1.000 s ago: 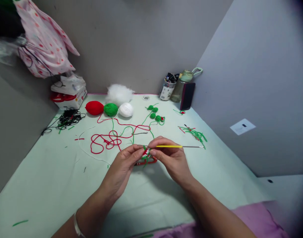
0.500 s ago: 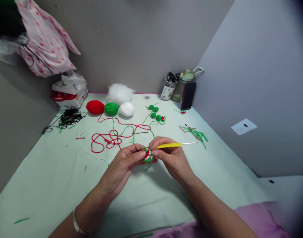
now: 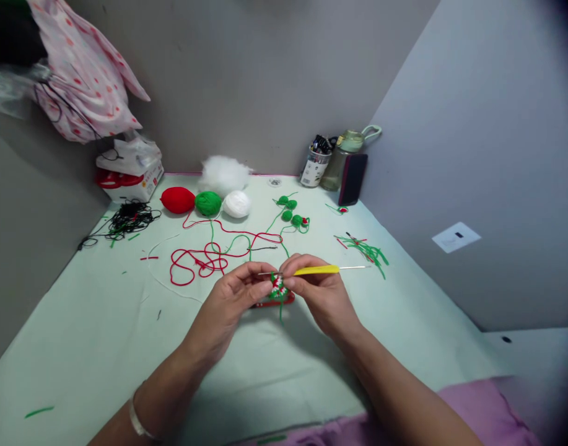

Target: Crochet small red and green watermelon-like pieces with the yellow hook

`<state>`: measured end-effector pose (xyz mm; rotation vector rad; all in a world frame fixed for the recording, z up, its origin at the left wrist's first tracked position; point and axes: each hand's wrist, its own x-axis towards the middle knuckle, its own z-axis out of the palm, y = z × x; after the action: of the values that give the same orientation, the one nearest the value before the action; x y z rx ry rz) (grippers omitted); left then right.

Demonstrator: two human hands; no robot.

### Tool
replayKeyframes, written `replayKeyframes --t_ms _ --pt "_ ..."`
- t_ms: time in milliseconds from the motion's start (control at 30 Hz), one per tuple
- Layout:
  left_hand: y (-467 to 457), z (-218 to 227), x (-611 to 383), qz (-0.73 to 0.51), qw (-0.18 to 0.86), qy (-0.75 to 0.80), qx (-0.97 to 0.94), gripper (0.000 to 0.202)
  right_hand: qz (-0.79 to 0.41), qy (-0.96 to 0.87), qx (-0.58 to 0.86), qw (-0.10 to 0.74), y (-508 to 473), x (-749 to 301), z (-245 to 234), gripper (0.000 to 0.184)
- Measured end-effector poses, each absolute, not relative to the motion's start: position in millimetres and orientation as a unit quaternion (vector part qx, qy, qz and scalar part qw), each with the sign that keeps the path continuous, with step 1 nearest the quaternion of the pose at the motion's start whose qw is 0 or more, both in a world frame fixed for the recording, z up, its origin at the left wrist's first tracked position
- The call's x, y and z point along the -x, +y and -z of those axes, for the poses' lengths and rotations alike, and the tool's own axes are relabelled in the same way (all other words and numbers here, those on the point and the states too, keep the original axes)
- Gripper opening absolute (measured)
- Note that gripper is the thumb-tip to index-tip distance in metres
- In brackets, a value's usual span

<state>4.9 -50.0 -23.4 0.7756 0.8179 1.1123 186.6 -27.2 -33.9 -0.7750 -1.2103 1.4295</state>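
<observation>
Between my hands is a small crocheted piece (image 3: 277, 287) in red, white and green, with a green yarn tail hanging below it. My left hand (image 3: 240, 292) pinches its left side between thumb and fingers. In my right hand (image 3: 318, 291) is a crochet hook (image 3: 317, 270) with a yellow handle; its thin metal tip points left at the top edge of the piece, and its other metal end sticks out to the right. My right thumb is close against the piece's right side. Under the hands, a red object (image 3: 286, 300) lies partly hidden on the table.
Red (image 3: 178, 200), green (image 3: 208, 203) and white yarn balls (image 3: 237, 204) sit at the back beside white stuffing (image 3: 225, 175). Loose red yarn (image 3: 204, 263) curls left of centre. Small green crocheted balls (image 3: 292, 212), yarn scraps (image 3: 365, 249), a phone (image 3: 353, 179) and a bottle (image 3: 332, 170) stand or lie rightward.
The crocheted piece has turned slightly between my fingers, and its green tail now hangs straighter. My left fingers have shifted a little, uncovering more of the red object. The hook stays nearly in place.
</observation>
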Motion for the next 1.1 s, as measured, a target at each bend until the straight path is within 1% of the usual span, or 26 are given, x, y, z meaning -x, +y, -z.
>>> replayKeyframes --t_ms 67,200,267,500,600,733,800,900,1100 --pt "-51 21 -7 -0.500 0.716 0.363 -0.324 0.022 -0.562 -0.541 0.326 0.534 -30 -185 33 0.006" --pt "-48 24 -6 -0.490 0.730 0.370 -0.301 0.022 -0.481 -0.605 0.320 0.548 -37 -182 23 0.013" --pt "-47 26 -4 -0.486 0.744 0.356 -0.289 0.021 -0.471 -0.620 0.314 0.544 -38 -182 21 0.014" --pt "-49 23 0 -0.470 0.775 0.307 -0.292 0.017 -0.578 -0.547 0.292 0.531 -30 -185 33 0.006" --pt "-50 21 -2 -0.464 0.772 0.317 -0.297 0.018 -0.620 -0.503 0.296 0.525 -28 -182 34 0.014" --pt "-50 21 -4 -0.462 0.761 0.336 -0.306 0.024 -0.710 -0.422 0.295 0.482 -28 -178 30 0.027" --pt "-49 23 -4 -0.462 0.754 0.346 -0.315 0.024 -0.739 -0.387 0.294 0.468 -28 -177 29 0.031" --pt "-49 25 -4 -0.461 0.751 0.344 -0.325 0.019 -0.748 -0.366 0.297 0.467 -26 -177 29 0.034" --pt "-50 26 -3 -0.468 0.743 0.330 -0.347 0.014 -0.760 -0.358 0.281 0.464 -26 -178 31 0.032"
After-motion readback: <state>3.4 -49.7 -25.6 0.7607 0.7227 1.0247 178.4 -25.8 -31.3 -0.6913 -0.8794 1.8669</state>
